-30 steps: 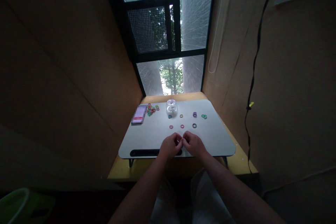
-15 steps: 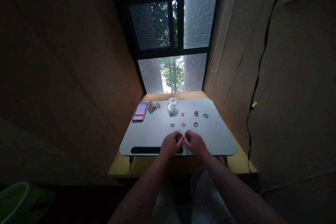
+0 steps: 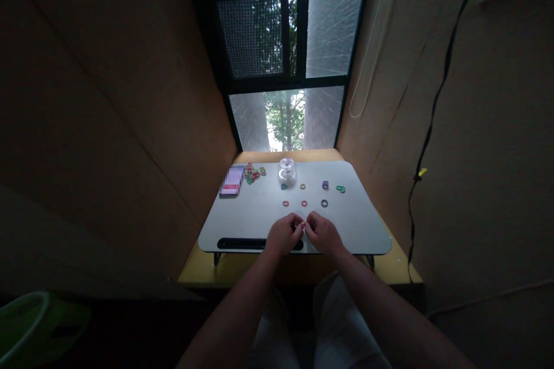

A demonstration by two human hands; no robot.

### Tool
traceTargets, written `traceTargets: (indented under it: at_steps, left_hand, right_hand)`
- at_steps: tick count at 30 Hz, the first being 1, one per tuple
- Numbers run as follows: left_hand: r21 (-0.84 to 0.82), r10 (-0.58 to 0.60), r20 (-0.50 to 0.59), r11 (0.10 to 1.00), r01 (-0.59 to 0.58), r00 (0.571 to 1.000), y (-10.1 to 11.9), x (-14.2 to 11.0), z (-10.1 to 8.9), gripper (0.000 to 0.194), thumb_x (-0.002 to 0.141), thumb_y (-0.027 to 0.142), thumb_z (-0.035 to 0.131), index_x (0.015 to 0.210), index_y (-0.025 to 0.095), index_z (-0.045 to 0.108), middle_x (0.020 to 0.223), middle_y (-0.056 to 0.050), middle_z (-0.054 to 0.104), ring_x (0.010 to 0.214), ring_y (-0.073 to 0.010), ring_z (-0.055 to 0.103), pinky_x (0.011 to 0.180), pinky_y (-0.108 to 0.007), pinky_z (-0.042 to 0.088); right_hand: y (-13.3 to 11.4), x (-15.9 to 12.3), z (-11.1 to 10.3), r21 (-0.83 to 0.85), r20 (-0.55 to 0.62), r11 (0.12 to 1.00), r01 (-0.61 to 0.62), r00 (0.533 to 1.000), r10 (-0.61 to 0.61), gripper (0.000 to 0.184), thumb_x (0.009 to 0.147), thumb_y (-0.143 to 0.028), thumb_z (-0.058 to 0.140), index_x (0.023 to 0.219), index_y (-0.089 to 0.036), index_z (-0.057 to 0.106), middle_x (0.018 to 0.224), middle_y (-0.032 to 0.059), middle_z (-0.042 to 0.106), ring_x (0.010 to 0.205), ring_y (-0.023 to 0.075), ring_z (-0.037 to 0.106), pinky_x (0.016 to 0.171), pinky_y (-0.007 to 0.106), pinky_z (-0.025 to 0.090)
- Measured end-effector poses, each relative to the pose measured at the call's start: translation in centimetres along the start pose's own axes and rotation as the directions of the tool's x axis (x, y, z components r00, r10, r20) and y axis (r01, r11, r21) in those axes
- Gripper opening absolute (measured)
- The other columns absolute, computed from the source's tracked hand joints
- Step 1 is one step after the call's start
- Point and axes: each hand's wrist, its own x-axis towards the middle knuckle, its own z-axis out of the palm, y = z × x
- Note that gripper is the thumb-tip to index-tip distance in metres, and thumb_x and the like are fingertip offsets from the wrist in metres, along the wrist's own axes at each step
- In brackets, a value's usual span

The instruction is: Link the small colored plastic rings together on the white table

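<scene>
My left hand [image 3: 284, 234] and my right hand [image 3: 322, 233] meet over the near edge of a white lap table [image 3: 242, 219]. The fingertips of both are pinched close together on something too small to make out. Just beyond the hands lie small coloured rings that look like hair ties: a red ring [image 3: 285, 203], a pink ring [image 3: 304, 203] and a dark ring [image 3: 324, 203]. Farther back are a blue ring [image 3: 284, 187], a yellow ring [image 3: 303, 186], a purple stack [image 3: 325, 184] and green rings [image 3: 341, 189].
A clear jar [image 3: 287, 173] stands at the back middle. To its left lie a pile of mixed rings [image 3: 252, 174] and a phone [image 3: 232, 181] with a blurred screen. A black slot [image 3: 240, 243] runs along the near edge. A cable [image 3: 426, 138] hangs at right; a green bin [image 3: 47, 323] is lower left.
The camera view has shifted slightly, moving the table a little up and right in the picture. Both hands stay pinched together in nearly the same place, with small finger movements.
</scene>
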Motion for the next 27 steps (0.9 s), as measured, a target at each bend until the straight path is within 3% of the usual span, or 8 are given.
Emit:
traceTargets:
  at_steps: [27]
  left_hand:
    - [-0.088, -0.029, -0.056, 0.996, 0.024, 0.998, -0.49, 0.34, 0.27, 0.015, 0.080, 0.022, 0.055, 0.093, 0.020, 0.063, 0.082, 0.000, 0.065, 0.066, -0.0103, 0.055, 0.068, -0.024, 0.044]
  right_hand:
    - [-0.10, -0.02, -0.14, -0.008, 0.017, 1.000, 0.009, 1.000, -0.009, 0.012, 0.083, -0.028, 0.046, 0.079, -0.021, 0.054, 0.067, -0.0007, 0.058, 0.059, 0.0132, 0.050, 0.057, 0.023, 0.031]
